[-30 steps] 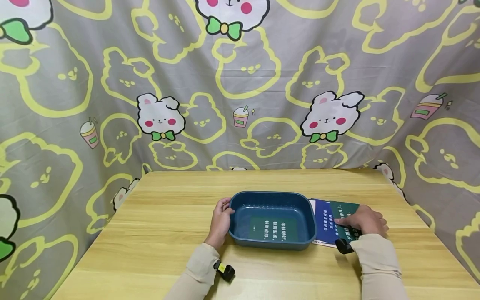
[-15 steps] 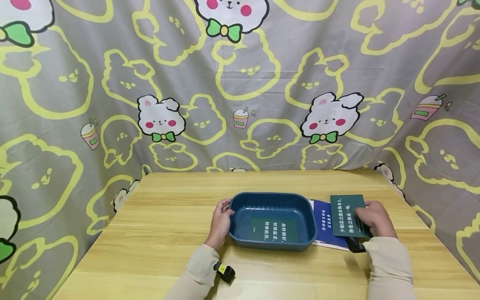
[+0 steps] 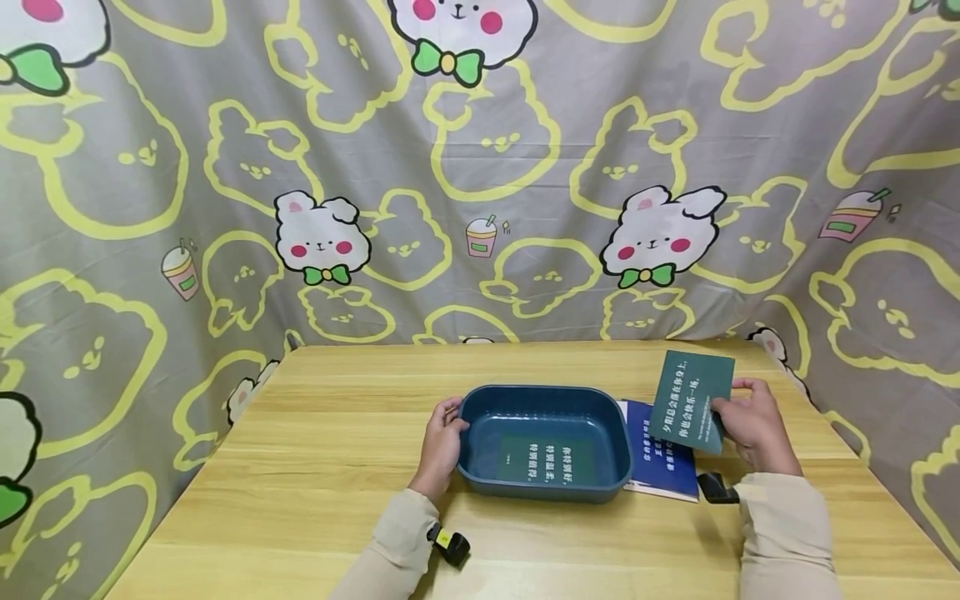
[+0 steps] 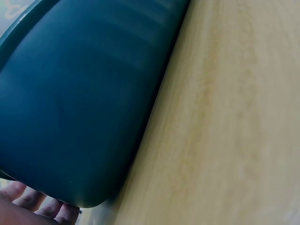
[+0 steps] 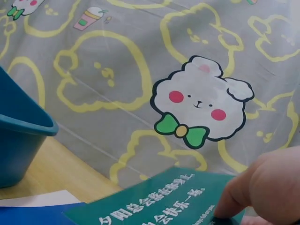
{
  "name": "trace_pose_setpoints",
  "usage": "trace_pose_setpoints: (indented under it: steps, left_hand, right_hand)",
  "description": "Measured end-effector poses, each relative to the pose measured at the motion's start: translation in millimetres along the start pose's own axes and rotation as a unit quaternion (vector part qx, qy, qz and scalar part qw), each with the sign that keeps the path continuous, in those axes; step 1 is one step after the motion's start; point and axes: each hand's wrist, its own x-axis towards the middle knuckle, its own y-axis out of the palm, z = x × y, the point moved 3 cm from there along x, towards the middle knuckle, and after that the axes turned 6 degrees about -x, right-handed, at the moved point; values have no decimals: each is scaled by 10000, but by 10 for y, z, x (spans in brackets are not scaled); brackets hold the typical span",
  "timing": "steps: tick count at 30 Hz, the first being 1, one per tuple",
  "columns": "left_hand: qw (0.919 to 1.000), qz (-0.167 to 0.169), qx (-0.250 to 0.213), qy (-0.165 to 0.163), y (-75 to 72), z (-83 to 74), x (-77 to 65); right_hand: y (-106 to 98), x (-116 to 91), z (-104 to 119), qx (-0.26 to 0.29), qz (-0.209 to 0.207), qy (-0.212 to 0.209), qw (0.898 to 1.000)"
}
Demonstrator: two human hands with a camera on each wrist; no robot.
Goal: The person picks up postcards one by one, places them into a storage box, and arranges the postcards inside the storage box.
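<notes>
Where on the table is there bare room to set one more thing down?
Bare table shows left of the left hand, behind the tray up to the curtain, and before the tray between the sleeves. It is crowded at the tray's right: a blue card lies there, and the right hand holds a green card over part of it.

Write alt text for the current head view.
A person's right hand holds a green printed card above a blue card; their left hand grips the left end of a dark blue rectangular bin, another green card inside, on a wood-grain table. A grey cartoon-animal curtain hangs behind.
</notes>
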Motion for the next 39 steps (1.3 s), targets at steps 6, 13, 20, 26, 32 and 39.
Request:
trace_pose_setpoints:
  steps: [6, 13, 20, 26, 32, 39]
  left_hand:
    - [10000, -45, -7, -40, -5, 36, 27]
    - [10000, -43, 8, -57, -6, 41, 26]
    - [10000, -39, 8, -65, -12, 50, 20]
    - [10000, -55, -2, -71, -14, 55, 21]
    - [10000, -83, -18, -10, -15, 67, 25]
    - [9999, -87, -46, -57, -10, 79, 32]
  right_hand:
    - [10, 170, -104, 5, -355, 11, 9994]
    - [46, 233, -85, 137, -752, -23, 9971]
    - [147, 180, 49, 239, -1028, -270, 9940]
    - [231, 167, 109, 73, -1025, -346, 9941]
    - [305, 659, -402, -56, -1079, -744, 9914]
    - [392, 863, -548, 350, -1013, -987, 9893]
